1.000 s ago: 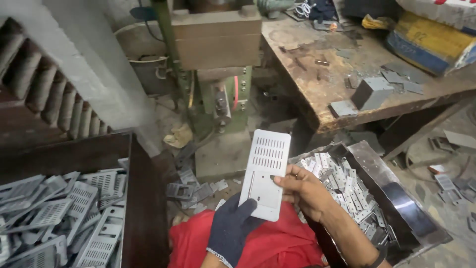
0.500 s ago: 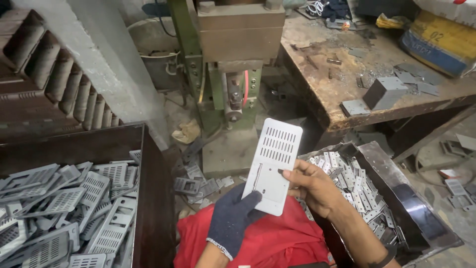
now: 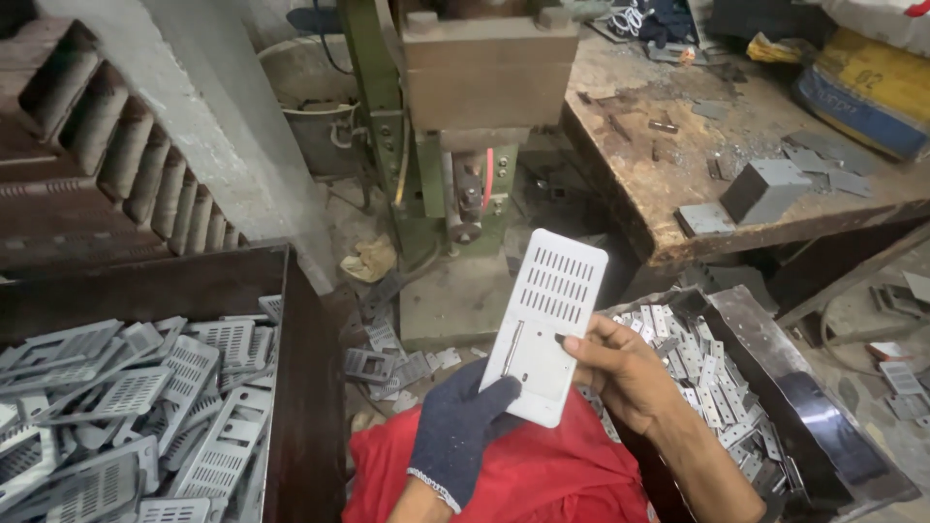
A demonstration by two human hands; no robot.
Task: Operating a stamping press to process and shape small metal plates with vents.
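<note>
A white flat plate (image 3: 544, 320) with rows of slots in its upper half stands upright in front of me. My left hand (image 3: 463, 431), in a dark blue glove, grips its lower left edge. My bare right hand (image 3: 620, 373) holds its lower right side, thumb across the face. Beneath both hands lies red cloth (image 3: 513, 475) over my lap. A green press machine (image 3: 455, 126) stands just beyond the plate.
A dark bin (image 3: 300, 387) on my left holds several grey slotted plates. A dark tray (image 3: 814, 407) on my right holds several small metal pieces. A worn wooden bench (image 3: 678, 174) with metal scraps stands at the right. Loose scrap lies on the floor by the press.
The plate and both hands have stayed together and shifted slightly right and up in view; my head has moved a little closer. The grip is unchanged.
</note>
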